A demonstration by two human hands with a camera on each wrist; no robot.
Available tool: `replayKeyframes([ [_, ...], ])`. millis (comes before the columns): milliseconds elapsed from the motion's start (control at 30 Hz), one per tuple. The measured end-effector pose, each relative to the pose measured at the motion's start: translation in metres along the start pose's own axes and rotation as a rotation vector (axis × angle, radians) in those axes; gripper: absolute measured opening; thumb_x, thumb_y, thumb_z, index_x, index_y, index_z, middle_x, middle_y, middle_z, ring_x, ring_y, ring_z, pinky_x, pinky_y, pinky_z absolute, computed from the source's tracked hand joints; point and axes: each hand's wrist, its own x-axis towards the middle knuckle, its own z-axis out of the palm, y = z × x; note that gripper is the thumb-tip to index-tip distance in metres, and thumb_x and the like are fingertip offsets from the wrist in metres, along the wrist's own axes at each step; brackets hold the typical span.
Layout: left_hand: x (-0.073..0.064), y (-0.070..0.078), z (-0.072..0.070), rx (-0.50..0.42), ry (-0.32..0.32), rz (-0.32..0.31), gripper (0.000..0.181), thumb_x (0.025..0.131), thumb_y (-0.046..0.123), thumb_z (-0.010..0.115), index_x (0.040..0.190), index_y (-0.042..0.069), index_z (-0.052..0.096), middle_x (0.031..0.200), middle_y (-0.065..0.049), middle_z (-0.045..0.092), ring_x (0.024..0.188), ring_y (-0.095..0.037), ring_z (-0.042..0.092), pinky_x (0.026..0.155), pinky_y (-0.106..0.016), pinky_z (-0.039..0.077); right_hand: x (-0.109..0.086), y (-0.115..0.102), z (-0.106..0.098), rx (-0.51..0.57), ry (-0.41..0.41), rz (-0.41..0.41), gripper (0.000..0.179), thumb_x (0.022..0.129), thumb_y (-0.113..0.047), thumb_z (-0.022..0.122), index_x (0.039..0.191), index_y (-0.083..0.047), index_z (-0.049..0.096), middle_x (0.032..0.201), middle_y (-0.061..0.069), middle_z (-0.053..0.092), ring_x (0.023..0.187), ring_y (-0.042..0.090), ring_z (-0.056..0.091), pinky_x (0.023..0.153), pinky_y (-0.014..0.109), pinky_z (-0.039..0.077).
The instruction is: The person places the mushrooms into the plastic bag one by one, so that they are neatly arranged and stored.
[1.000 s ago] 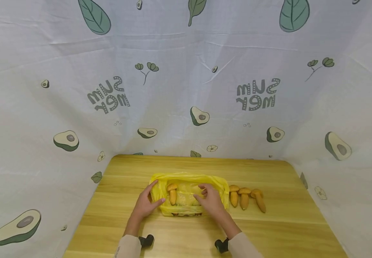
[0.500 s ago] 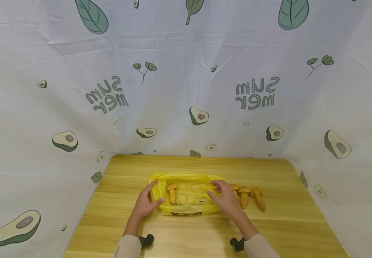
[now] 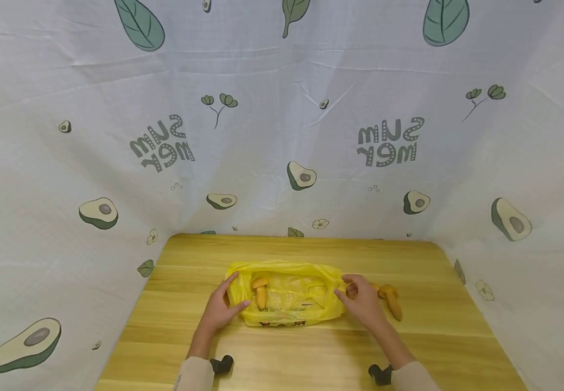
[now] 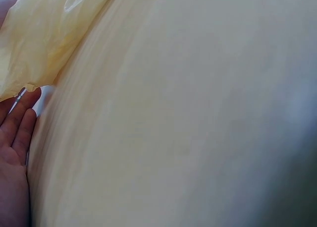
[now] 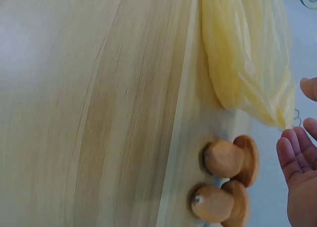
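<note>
An open yellow plastic bag [image 3: 289,316] lies on the table, with one brown mushroom [image 3: 261,296] inside at its left. My left hand [image 3: 218,312] rests against the bag's left end, thumb spread from the fingers; the left wrist view shows extended fingers [image 4: 24,123] touching the plastic. Just off the bag's right end is my right hand [image 3: 367,307], its fingers loosely bent and holding nothing. It partly covers the mushrooms beside the bag. The rightmost mushroom [image 3: 391,302] shows fully. Two mushrooms [image 5: 223,158] appear below the bag [image 5: 247,63] in the right wrist view.
The wooden table [image 3: 203,247] is bounded at the back and sides by a white cloth [image 3: 262,136] printed with avocados and leaves. A black wrist mount [image 3: 221,365] sits at the left wrist, another [image 3: 380,374] at the right.
My right hand has moved right, from over the bag's opening to the mushrooms beside it. The bag's right side has shifted slightly. My left hand has stayed put.
</note>
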Motion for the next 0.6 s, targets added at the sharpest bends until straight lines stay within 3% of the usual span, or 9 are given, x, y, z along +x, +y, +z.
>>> replayKeyframes([
  [100, 0.0, 0.001, 0.0, -0.001, -0.007, -0.001, 0.086, 0.087, 0.038, 0.083, 0.159, 0.021, 0.04, 0.163, -0.022, 0.037, 0.151, -0.047, 0.033, 0.12, -0.066, 0.03, -0.002, 0.008, -0.006, 0.001, 0.026, -0.011, 0.042, 0.089, -0.016, 0.082, 0.124, 0.002, 0.067, 0.114, 0.018, 0.07, 0.095, 0.029, 0.067, 0.08, 0.036, 0.06],
  [333, -0.001, 0.003, 0.0, 0.025, -0.006, -0.01, 0.087, 0.086, 0.041, 0.083, 0.159, 0.021, 0.04, 0.163, -0.022, 0.038, 0.15, -0.048, 0.033, 0.119, -0.068, 0.029, -0.006, 0.021, -0.025, -0.011, -0.011, 0.081, 0.047, 0.094, -0.025, 0.077, 0.131, 0.0, 0.064, 0.121, 0.018, 0.068, 0.101, 0.026, 0.064, 0.081, 0.028, 0.056],
  [600, -0.002, 0.003, 0.0, 0.05, -0.008, -0.009, 0.088, 0.085, 0.042, 0.083, 0.16, 0.022, 0.04, 0.163, -0.021, 0.038, 0.15, -0.05, 0.031, 0.118, -0.071, 0.027, -0.014, 0.031, -0.048, -0.05, 0.05, 0.021, 0.047, 0.094, -0.022, 0.078, 0.129, 0.005, 0.064, 0.12, 0.022, 0.068, 0.101, 0.031, 0.064, 0.082, 0.03, 0.057],
])
